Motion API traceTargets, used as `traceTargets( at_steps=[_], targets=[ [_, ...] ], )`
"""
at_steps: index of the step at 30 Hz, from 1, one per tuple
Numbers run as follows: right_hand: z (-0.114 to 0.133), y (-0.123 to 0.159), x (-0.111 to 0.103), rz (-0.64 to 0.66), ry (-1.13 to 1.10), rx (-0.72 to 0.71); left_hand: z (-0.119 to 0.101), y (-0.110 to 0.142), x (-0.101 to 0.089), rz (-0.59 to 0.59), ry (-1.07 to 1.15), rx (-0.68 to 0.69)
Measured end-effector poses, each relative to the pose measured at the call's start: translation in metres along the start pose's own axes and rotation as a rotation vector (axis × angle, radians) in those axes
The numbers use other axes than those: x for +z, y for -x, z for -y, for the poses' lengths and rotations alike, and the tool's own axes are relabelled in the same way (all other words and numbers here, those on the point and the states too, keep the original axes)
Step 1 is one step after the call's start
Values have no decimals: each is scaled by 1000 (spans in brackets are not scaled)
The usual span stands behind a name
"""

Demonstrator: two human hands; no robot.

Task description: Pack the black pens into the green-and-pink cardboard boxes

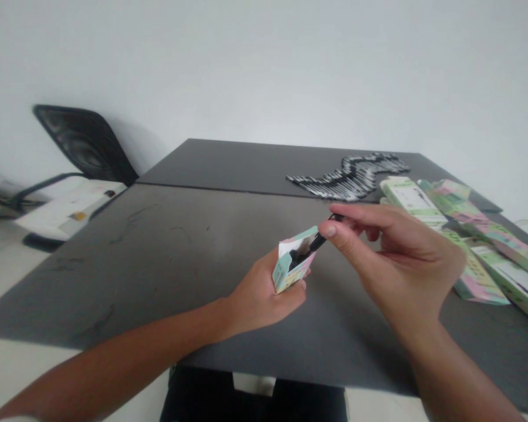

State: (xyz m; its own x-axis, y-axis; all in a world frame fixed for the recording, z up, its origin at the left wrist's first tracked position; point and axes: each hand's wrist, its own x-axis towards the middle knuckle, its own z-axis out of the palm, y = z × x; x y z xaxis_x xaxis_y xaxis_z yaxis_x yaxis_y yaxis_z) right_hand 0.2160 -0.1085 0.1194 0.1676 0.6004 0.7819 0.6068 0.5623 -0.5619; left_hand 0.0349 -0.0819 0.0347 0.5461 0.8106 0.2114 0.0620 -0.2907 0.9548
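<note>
Above the matte dark-grey tabletop (pixel 167 258), at frame centre, your left hand (pixel 264 288) grips an open pastel cardboard box (pixel 290 278) while your right hand (pixel 407 252) pinches a slim black pen (pixel 318 241), best kept aligned.

Office-like space: mesh chair (pixel 85 143), dark table (pixel 180 234)
</note>
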Motion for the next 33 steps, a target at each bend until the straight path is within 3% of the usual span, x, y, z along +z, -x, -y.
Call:
traceTargets(
  at_steps=[5,11,15,20,25,33],
  targets=[
    [3,1,-6,41,74,-121,6,2,0,-41,-115,71],
    [2,5,-6,-30,19,-74,8,2,-2,-82,-232,165],
    [4,8,-2,-27,48,-157,11,2,-1,-93,-277,210],
    [10,8,-4,70,175,-285,14,4,-1,-124,-269,270],
    [8,2,-6,176,122,-416,15,4,-1,-153,-240,262],
    [-5,3,-5,300,129,-505,14,0,5,-245,-99,225]
  ],
)
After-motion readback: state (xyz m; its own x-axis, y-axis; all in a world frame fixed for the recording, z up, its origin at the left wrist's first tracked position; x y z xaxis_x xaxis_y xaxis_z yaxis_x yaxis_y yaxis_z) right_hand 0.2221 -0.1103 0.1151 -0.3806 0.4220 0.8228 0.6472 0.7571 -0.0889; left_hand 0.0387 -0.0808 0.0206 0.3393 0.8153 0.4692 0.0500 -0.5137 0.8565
